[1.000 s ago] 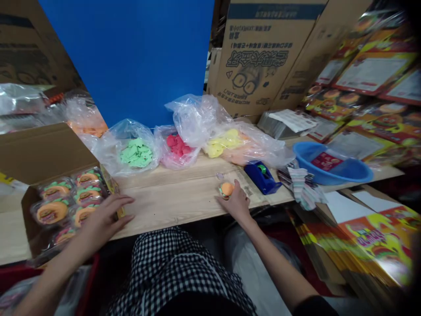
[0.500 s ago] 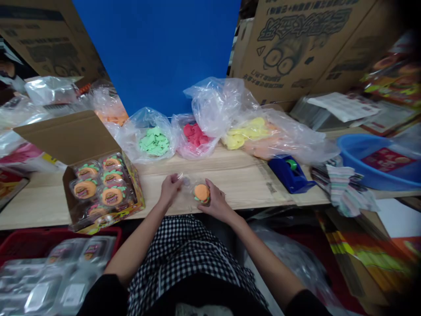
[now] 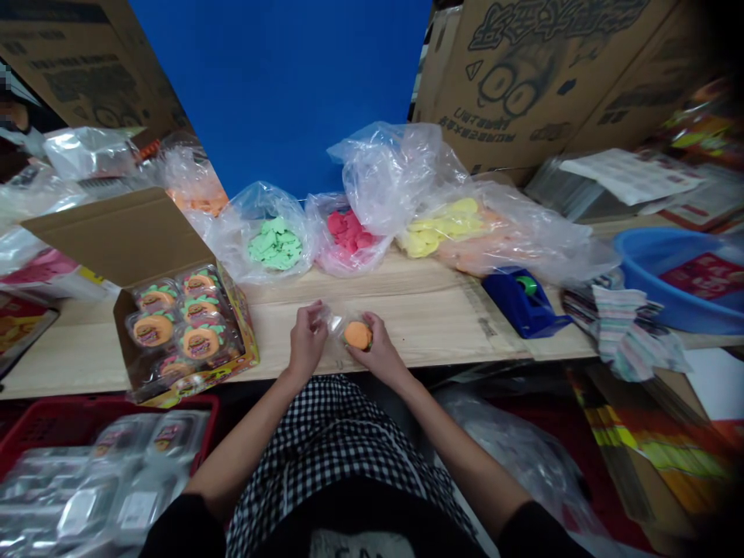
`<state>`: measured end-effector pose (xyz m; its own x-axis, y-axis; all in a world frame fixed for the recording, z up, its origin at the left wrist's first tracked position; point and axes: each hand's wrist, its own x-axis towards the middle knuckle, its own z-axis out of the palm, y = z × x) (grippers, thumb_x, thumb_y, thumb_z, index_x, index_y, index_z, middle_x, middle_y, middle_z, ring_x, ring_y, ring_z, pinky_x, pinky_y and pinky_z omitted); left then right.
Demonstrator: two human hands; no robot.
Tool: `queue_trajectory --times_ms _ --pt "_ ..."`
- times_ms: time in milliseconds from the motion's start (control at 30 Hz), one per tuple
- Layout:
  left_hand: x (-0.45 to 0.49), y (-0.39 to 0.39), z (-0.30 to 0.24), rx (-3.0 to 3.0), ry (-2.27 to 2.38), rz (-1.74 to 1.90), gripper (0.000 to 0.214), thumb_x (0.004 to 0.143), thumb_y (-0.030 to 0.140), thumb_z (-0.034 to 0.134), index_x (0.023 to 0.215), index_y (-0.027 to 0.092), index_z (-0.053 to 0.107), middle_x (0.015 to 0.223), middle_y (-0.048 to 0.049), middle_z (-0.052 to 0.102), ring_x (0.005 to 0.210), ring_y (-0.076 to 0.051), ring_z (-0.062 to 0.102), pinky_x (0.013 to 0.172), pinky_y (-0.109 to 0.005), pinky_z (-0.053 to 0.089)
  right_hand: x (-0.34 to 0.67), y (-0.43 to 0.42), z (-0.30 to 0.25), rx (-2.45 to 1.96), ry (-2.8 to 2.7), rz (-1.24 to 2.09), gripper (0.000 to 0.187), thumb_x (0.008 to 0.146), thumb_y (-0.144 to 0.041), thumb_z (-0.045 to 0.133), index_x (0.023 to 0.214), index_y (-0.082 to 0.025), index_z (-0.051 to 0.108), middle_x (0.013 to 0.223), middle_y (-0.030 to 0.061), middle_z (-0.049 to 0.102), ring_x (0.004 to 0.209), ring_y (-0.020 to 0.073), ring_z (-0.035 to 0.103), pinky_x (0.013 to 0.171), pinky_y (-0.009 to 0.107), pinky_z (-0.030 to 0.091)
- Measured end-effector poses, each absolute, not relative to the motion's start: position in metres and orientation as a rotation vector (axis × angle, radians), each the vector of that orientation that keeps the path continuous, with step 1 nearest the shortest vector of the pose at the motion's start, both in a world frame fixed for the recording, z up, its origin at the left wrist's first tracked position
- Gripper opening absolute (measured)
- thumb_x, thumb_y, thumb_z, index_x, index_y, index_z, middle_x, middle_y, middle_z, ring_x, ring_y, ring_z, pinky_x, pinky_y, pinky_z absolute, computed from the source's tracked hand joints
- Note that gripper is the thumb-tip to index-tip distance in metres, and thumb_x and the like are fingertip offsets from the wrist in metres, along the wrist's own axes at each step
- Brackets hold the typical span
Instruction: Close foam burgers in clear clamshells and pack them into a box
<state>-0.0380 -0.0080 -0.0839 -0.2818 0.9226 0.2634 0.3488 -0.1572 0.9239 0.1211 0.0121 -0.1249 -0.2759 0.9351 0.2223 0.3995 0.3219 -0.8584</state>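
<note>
Over the front of the wooden table, both hands are at a small clear plastic clamshell case (image 3: 335, 324). My left hand (image 3: 308, 341) is closed, pinching the case's left part between thumb and fingers. A burger-shaped piece (image 3: 357, 335) with an orange bun and green edge sits at the right side of the case. Curled around that side, my right hand (image 3: 380, 353) grips the piece; whether its fingers touch the burger or only the plastic is unclear. To the left, an open display box (image 3: 247, 333) holds several packed burger pieces.
Along the back lie plastic bags with green pieces (image 3: 275, 244), red pieces (image 3: 350, 232) and yellow pieces (image 3: 442, 227). A blue tape dispenser (image 3: 520, 306), striped gloves (image 3: 628, 329) and a blue basin (image 3: 639, 256) are at right. Below left, a red crate (image 3: 212, 422) holds clear cases.
My left hand has turned more upright and its fingers sit closer to the case. The burger piece stays in my right hand. The whole view has shifted slightly.
</note>
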Motion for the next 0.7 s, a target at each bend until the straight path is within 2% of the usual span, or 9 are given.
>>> queue_trajectory --times_ms 167,300,400,567,700 --pt "-0.022 -0.028 -0.074 1.874 1.416 1.296 0.022 0.078 0.018 0.049 0.099 0.02 0.054 0.127 -0.0103 0.045 0.118 -0.019 0.041 0.098 -0.04 0.035 0.122 0.011 -0.122 -1.181 -1.721 1.022 0.064 0.064 -0.028 0.062 0.118 -0.016 0.03 0.12 0.0133 0.041 0.109 0.0226 0.044 0.095 0.039 0.035" --pt "-0.009 -0.038 -0.073 1.969 1.284 1.236 0.023 0.077 0.02 0.052 0.099 0.021 0.059 0.129 -0.0086 0.043 0.122 -0.021 0.037 0.1 -0.043 0.032 0.124 0.012 -0.124 -1.119 -1.65 1.128 0.064 0.065 -0.019 0.058 0.12 -0.017 0.026 0.122 0.0129 0.041 0.111 0.0212 0.043 0.095 0.038 0.035" --pt "-0.004 -0.039 -0.075 1.966 1.255 1.186 0.026 0.076 0.023 0.055 0.102 0.023 0.059 0.128 -0.0075 0.045 0.124 -0.022 0.032 0.103 -0.046 0.026 0.124 0.012 -0.125 -1.075 -1.629 1.134 0.074 0.065 -0.022 0.061 0.125 -0.017 0.019 0.129 0.0156 0.034 0.119 0.0225 0.036 0.098 0.04 0.031" --pt "-0.004 -0.037 -0.077 1.906 1.312 1.114 0.03 0.083 0.024 0.044 0.111 0.027 0.055 0.124 -0.0048 0.05 0.122 -0.019 0.036 0.104 -0.045 0.023 0.136 0.006 -0.121 -1.106 -1.664 1.14 0.094 0.062 -0.035 0.067 0.132 -0.017 0.006 0.139 0.0165 0.014 0.128 0.0246 0.02 0.103 0.043 0.023" --pt "-0.002 -0.031 -0.08 1.868 1.345 1.081 0.031 0.084 0.026 0.042 0.113 0.026 0.053 0.118 -0.0049 0.054 0.115 -0.019 0.043 0.1 -0.041 0.031 0.157 -0.003 -0.118 -1.055 -1.756 1.177 0.085 0.066 -0.031 0.062 0.132 -0.02 0.009 0.14 0.0118 0.015 0.13 0.022 0.016 0.105 0.042 0.018"
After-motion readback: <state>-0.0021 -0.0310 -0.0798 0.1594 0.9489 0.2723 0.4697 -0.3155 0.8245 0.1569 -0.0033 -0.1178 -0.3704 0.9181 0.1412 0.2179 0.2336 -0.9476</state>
